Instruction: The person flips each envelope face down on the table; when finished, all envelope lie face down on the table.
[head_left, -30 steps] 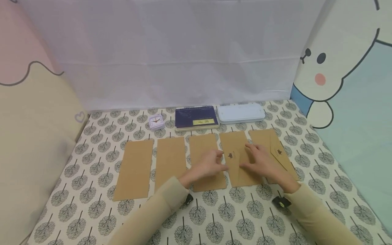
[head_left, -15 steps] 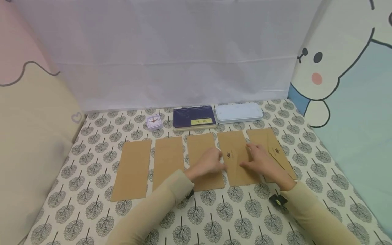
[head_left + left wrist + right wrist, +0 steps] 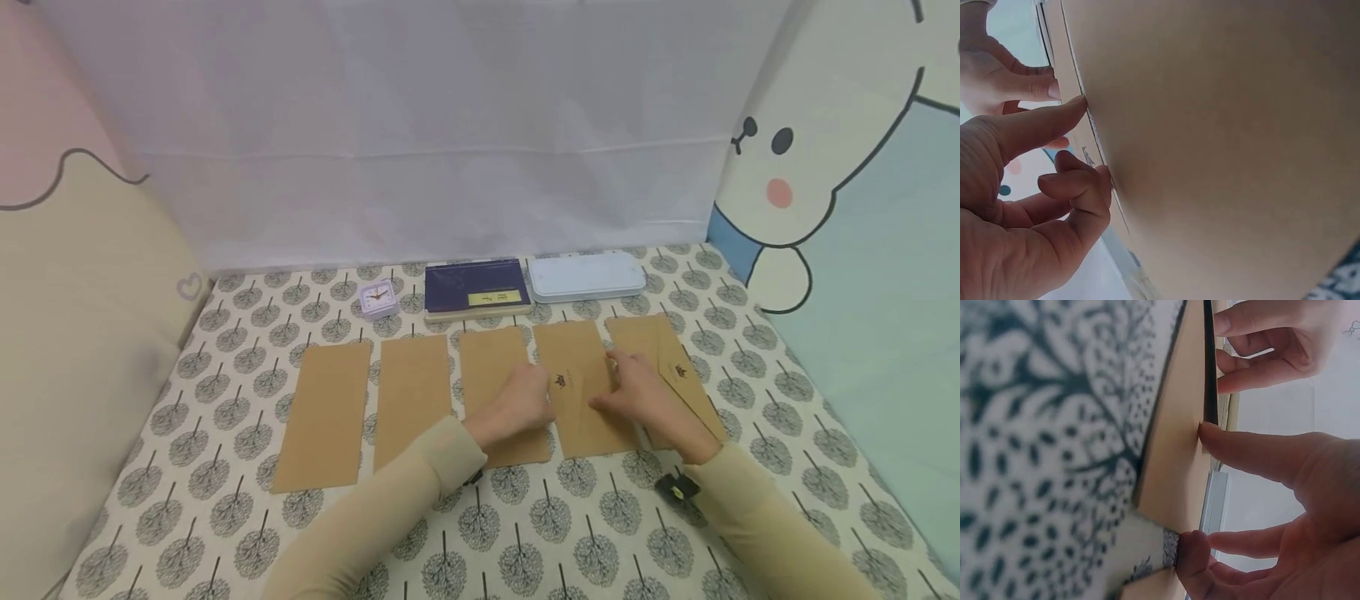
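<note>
Second from the right in the row lies a brown paper envelope (image 3: 573, 346), its flap (image 3: 567, 408) with a small dark crown print facing up. Over the neighbouring plain envelope (image 3: 491, 354) reaches my left hand (image 3: 517, 404); its fingertips are right at the printed envelope's left edge. In the left wrist view the thumb (image 3: 1047, 128) is straight, apart from the bent fingers (image 3: 1088, 200). My right hand (image 3: 641, 396) lies over the printed envelope's right side. The right wrist view shows its thumb (image 3: 1254, 447) touching the paper, a gap away from the forefinger (image 3: 1194, 556).
Two more plain envelopes (image 3: 322, 417) (image 3: 411, 392) lie to the left, and another printed one (image 3: 682, 367) at the far right. Behind stand a lilac clock (image 3: 378, 298), a dark blue book (image 3: 476, 283) and a pale blue case (image 3: 587, 277) on the tree-patterned cloth (image 3: 247, 533).
The printed flap, slightly lifted earlier, lies flatter now. My left hand has shifted a little to the right, its fingers more bent; the right hand has hardly moved.
</note>
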`<state>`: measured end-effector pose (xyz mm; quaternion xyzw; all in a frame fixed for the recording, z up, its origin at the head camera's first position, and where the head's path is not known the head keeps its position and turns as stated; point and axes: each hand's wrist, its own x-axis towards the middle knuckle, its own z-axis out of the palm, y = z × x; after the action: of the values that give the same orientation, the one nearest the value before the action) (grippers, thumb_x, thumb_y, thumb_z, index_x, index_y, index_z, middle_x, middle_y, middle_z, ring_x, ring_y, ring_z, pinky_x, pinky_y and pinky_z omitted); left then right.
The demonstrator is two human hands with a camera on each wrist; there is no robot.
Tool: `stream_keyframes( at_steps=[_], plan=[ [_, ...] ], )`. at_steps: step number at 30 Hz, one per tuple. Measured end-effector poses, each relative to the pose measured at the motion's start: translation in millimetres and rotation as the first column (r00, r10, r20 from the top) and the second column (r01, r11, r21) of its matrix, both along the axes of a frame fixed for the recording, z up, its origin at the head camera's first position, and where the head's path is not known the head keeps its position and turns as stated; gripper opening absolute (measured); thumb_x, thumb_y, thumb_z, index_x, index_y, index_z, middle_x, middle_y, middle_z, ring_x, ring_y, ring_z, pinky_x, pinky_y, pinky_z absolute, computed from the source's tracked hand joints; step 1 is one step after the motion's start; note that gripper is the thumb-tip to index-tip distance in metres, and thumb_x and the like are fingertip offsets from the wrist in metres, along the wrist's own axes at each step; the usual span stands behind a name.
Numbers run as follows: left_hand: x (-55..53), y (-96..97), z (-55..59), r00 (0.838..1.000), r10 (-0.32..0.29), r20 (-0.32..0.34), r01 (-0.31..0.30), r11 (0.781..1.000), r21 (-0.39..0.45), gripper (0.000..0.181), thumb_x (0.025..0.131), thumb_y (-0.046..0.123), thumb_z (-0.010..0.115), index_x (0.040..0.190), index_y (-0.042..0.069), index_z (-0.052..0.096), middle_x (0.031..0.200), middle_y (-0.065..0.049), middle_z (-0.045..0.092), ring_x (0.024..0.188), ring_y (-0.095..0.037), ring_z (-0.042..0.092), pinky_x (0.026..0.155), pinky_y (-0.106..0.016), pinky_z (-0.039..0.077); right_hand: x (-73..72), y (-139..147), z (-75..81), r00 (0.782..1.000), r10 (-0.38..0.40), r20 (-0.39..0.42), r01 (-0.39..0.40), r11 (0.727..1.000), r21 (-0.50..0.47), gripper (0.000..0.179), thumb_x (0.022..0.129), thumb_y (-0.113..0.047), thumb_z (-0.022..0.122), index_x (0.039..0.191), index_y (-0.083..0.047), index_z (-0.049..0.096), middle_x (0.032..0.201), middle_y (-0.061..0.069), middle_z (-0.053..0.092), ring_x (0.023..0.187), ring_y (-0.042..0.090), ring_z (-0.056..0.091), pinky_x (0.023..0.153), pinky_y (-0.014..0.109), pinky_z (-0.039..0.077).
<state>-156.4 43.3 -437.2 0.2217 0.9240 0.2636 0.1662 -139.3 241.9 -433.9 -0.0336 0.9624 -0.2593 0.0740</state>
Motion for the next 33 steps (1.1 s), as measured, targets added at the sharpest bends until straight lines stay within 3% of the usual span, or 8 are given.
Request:
stream_keyframes(
  at_steps=[6,11,15,21,24,27,30,33],
  plan=[
    [-0.1,-0.7,-1.0,0.999,0.026,0.042,-0.027,0.999,0.042,0.021,0.068,-0.006,0.071,0.076,0.005,0.055,0.066,-0.005,0.054,0.048,-0.014,0.054,0.038,-0.022,0.045,-3.9,2,2.3,0.998,-0.039,0.045,0.040,0.999,-0.024,0.092,0.070,-0.025,0.084,0.137,0.014,0.034,0.115,0.037,0.051,0.103,0.047,0.052,0.085,0.055,0.046],
    [0.6,-2.0,-2.1,0.997,0.043,0.058,-0.047,0.997,0.066,0.021,0.066,-0.008,0.070,0.074,0.005,0.055,0.065,-0.005,0.055,0.046,-0.015,0.054,0.037,-0.023,0.045,-4.8,9,1.6,0.996,-0.053,0.072,0.061,0.992,-0.109,0.087,0.073,-0.026,0.083,0.137,0.013,0.037,0.116,0.032,0.055,0.103,0.044,0.054,0.087,0.052,0.046],
    [0.7,-2.5,-1.0,0.997,0.045,0.065,-0.051,0.995,0.088,0.021,0.066,-0.008,0.070,0.074,0.005,0.055,0.066,-0.006,0.055,0.047,-0.015,0.053,0.037,-0.023,0.045,-3.9,18,1.9,0.994,-0.031,0.100,0.054,0.971,-0.233,0.080,0.078,-0.025,0.080,0.136,0.012,0.039,0.113,0.024,0.058,0.103,0.039,0.055,0.086,0.049,0.048],
    [-0.9,-1.9,-0.3,0.998,0.033,0.044,-0.036,0.997,0.072,0.021,0.066,-0.006,0.071,0.073,0.004,0.054,0.071,-0.007,0.053,0.052,-0.016,0.051,0.039,-0.022,0.044,-1.0,28,6.4,0.995,0.030,0.094,0.005,0.937,-0.350,0.063,0.089,-0.022,0.069,0.136,0.011,0.042,0.115,0.025,0.057,0.107,0.041,0.054,0.087,0.049,0.047],
    [-0.9,-0.6,-0.2,0.998,0.042,0.041,-0.045,0.997,0.068,0.024,0.066,0.000,0.077,0.074,0.005,0.055,0.074,-0.006,0.052,0.057,-0.017,0.052,0.043,-0.023,0.045,-0.4,34,8.4,0.992,0.061,0.114,-0.005,0.901,-0.434,0.052,0.097,-0.016,0.057,0.138,0.010,0.039,0.112,0.027,0.058,0.099,0.036,0.056,0.077,0.043,0.050],
    [-0.2,1.1,-1.0,0.997,0.060,0.049,-0.063,0.994,0.084,0.028,0.066,0.007,0.083,0.075,0.005,0.056,0.076,-0.005,0.052,0.059,-0.016,0.052,0.047,-0.023,0.047,-1.3,38,7.1,0.983,0.087,0.162,0.015,0.838,-0.546,0.047,0.101,-0.014,0.046,0.141,0.009,0.034,0.107,0.023,0.059,0.090,0.028,0.058,0.069,0.038,0.049],
    [-0.3,2.7,-1.9,0.995,0.069,0.072,-0.077,0.991,0.114,0.029,0.068,0.012,0.084,0.078,0.004,0.059,0.075,-0.004,0.053,0.057,-0.015,0.053,0.046,-0.023,0.047,-3.5,40,3.9,0.976,0.105,0.191,0.041,0.773,-0.634,0.046,0.103,-0.016,0.042,0.141,0.009,0.033,0.104,0.017,0.061,0.086,0.022,0.059,0.072,0.034,0.050],
    [-1.3,3.1,-2.0,0.995,0.059,0.080,-0.070,0.987,0.147,0.033,0.071,0.015,0.084,0.092,0.002,0.062,0.078,-0.004,0.055,0.061,-0.014,0.053,0.048,-0.024,0.047,-6.1,41,-0.9,0.972,0.142,0.184,0.035,0.693,-0.720,0.047,0.103,-0.017,0.043,0.140,0.010,0.034,0.105,0.010,0.065,0.087,0.019,0.062,0.077,0.032,0.051]
  ],
)
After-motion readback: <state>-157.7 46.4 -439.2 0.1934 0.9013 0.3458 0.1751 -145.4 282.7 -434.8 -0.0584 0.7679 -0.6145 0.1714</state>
